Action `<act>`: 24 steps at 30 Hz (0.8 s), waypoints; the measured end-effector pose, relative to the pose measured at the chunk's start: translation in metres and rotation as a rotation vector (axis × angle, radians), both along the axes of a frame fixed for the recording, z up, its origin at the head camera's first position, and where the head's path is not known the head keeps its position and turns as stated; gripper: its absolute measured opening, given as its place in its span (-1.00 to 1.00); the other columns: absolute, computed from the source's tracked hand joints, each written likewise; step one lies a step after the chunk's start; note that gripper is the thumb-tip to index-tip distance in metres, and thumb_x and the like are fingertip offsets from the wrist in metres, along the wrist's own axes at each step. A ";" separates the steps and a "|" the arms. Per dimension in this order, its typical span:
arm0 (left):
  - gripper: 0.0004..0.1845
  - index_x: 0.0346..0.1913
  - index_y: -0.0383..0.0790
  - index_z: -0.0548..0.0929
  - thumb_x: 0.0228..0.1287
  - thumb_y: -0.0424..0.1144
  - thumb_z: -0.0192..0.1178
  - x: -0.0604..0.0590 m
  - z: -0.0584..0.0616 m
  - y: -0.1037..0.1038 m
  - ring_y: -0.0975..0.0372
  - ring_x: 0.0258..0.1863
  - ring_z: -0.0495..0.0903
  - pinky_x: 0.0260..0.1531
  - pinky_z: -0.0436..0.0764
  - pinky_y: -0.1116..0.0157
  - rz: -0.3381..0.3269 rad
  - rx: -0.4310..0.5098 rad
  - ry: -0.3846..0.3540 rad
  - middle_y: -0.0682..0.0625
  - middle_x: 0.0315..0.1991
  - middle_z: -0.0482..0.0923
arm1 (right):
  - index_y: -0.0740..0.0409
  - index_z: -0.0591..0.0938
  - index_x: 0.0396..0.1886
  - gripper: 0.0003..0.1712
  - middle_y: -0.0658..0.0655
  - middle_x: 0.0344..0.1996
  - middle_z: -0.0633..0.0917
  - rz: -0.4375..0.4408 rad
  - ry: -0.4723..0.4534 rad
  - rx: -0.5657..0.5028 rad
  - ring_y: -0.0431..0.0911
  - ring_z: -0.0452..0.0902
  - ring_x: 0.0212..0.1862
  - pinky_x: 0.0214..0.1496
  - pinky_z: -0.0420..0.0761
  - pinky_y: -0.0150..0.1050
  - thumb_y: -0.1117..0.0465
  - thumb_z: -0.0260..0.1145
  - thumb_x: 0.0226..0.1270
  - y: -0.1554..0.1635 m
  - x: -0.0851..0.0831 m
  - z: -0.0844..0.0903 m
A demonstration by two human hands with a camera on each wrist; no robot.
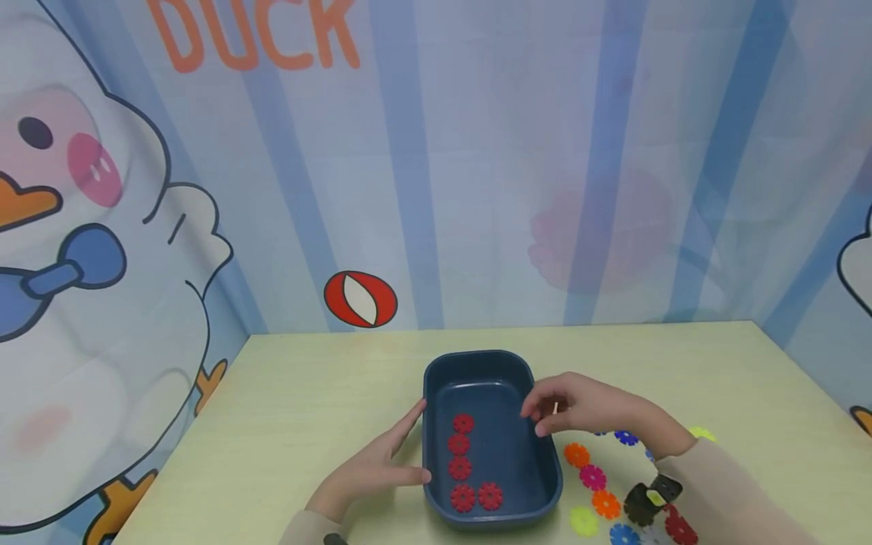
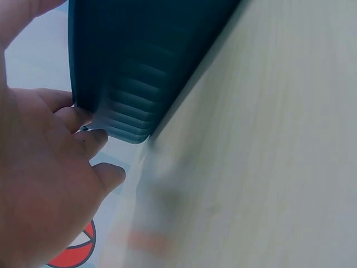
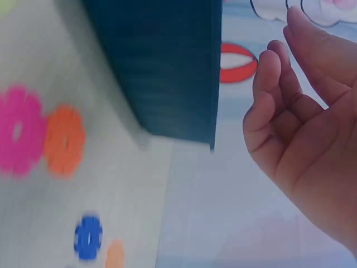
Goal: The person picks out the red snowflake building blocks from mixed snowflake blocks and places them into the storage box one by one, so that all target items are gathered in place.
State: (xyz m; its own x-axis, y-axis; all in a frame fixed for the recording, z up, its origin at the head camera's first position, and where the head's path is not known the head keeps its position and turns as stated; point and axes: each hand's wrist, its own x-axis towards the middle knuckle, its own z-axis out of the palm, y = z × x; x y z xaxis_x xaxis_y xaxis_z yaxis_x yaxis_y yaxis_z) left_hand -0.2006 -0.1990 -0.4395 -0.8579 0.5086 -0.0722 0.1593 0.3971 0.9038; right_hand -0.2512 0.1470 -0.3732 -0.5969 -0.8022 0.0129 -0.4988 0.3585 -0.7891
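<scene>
A dark blue tray (image 1: 512, 462) stands lengthwise on the table. Inside it, red notched plastic discs (image 1: 460, 468) form an L: a column along the left, plus one disc beside its bottom end. My left hand (image 1: 371, 469) rests against the tray's left side, thumb and fingers spread apart. In the left wrist view, the fingertips (image 2: 99, 137) are at the tray's wall. Over the tray's right rim hovers my right hand (image 1: 579, 405), fingers loosely bent. The right wrist view shows nothing between these fingers (image 3: 269, 70).
Right of the tray lie loose discs: orange (image 1: 577, 455), magenta (image 1: 593, 477), yellow-green (image 1: 583, 521), blue (image 1: 624, 534) and dark red (image 1: 680, 526). My right forearm passes over some of them. A printed cloth backdrop (image 1: 477, 189) rises behind the table's far edge.
</scene>
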 end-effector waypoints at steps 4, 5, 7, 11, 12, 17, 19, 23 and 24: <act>0.04 0.56 -0.04 -0.11 0.15 -0.08 0.34 0.000 0.000 0.000 -0.05 0.52 -0.19 0.42 -0.05 -0.18 -0.009 0.003 0.006 -0.04 0.56 -0.18 | 0.19 0.64 -0.07 -0.77 0.18 -0.24 0.65 -0.071 0.006 0.001 -0.17 0.54 -0.27 -0.26 0.66 -0.28 0.22 0.31 0.32 0.022 0.003 0.003; 0.04 0.56 -0.03 -0.11 0.15 -0.08 0.34 0.000 0.000 -0.001 -0.04 0.52 -0.19 0.42 -0.05 -0.17 -0.008 0.002 0.006 -0.03 0.56 -0.18 | 0.19 0.64 -0.06 -0.76 0.16 -0.23 0.65 -0.091 0.008 0.003 -0.16 0.54 -0.27 -0.25 0.66 -0.28 0.21 0.31 0.31 0.027 0.003 0.005; 0.05 0.56 -0.04 -0.11 0.14 -0.09 0.35 0.001 0.000 -0.001 -0.05 0.52 -0.19 0.42 -0.06 -0.17 -0.007 0.004 0.015 -0.05 0.56 -0.18 | 0.17 0.63 -0.05 -0.75 0.14 -0.23 0.64 -0.131 0.009 0.004 -0.15 0.55 -0.27 -0.26 0.67 -0.26 0.21 0.31 0.31 0.037 0.003 0.007; 0.04 0.56 -0.03 -0.10 0.14 -0.09 0.35 0.002 0.001 0.000 -0.05 0.52 -0.18 0.42 -0.04 -0.18 0.006 0.002 0.006 -0.04 0.56 -0.17 | 0.14 0.64 -0.05 -0.74 0.07 -0.19 0.64 -0.202 0.038 0.017 -0.19 0.55 -0.23 -0.21 0.66 -0.31 0.20 0.34 0.28 0.057 0.002 0.007; 0.04 0.56 -0.02 -0.10 0.14 -0.08 0.35 0.002 0.001 0.001 -0.04 0.52 -0.18 0.42 -0.04 -0.18 0.010 0.002 0.001 -0.03 0.56 -0.17 | 0.15 0.63 -0.05 -0.74 0.10 -0.18 0.64 -0.216 0.043 0.018 -0.19 0.55 -0.22 -0.21 0.66 -0.31 0.20 0.34 0.28 0.062 0.002 0.006; 0.04 0.55 0.00 -0.09 0.13 -0.07 0.35 0.003 0.002 0.001 -0.03 0.53 -0.19 0.41 -0.04 -0.19 0.020 -0.002 -0.011 -0.02 0.56 -0.17 | 0.24 0.61 -0.03 -0.70 0.15 -0.19 0.62 -0.301 0.057 0.046 -0.22 0.52 -0.25 -0.25 0.65 -0.33 0.22 0.34 0.28 0.087 -0.005 -0.007; 0.04 0.55 0.00 -0.09 0.13 -0.08 0.35 0.002 0.002 0.001 -0.04 0.53 -0.19 0.41 -0.04 -0.20 0.020 0.000 -0.011 -0.02 0.56 -0.17 | 0.28 0.59 -0.02 -0.68 0.14 -0.21 0.61 -0.334 0.051 0.051 -0.21 0.50 -0.28 -0.29 0.65 -0.31 0.21 0.33 0.29 0.097 -0.009 -0.014; 0.03 0.55 0.00 -0.09 0.14 -0.08 0.35 0.002 0.002 0.000 -0.03 0.53 -0.19 0.42 -0.04 -0.18 0.014 0.001 -0.006 -0.02 0.56 -0.17 | 0.34 0.58 0.02 -0.63 0.17 -0.20 0.62 -0.385 0.055 0.051 -0.22 0.48 -0.31 -0.30 0.65 -0.27 0.21 0.32 0.30 0.115 -0.018 -0.029; 0.03 0.55 0.00 -0.09 0.14 -0.07 0.35 0.002 0.002 0.000 -0.04 0.53 -0.19 0.42 -0.03 -0.18 0.012 0.000 -0.003 -0.02 0.56 -0.17 | 0.35 0.57 0.02 -0.62 0.17 -0.20 0.63 -0.394 0.057 0.051 -0.23 0.48 -0.31 -0.30 0.65 -0.27 0.21 0.32 0.30 0.119 -0.020 -0.032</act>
State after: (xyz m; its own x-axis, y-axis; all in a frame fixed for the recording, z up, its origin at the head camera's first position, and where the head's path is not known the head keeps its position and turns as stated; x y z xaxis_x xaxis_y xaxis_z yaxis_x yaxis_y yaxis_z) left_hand -0.1986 -0.1988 -0.4377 -0.8639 0.4980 -0.0751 0.1515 0.3990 0.9043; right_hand -0.2710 0.2660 -0.4055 -0.8583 -0.5127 0.0210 -0.3580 0.5691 -0.7402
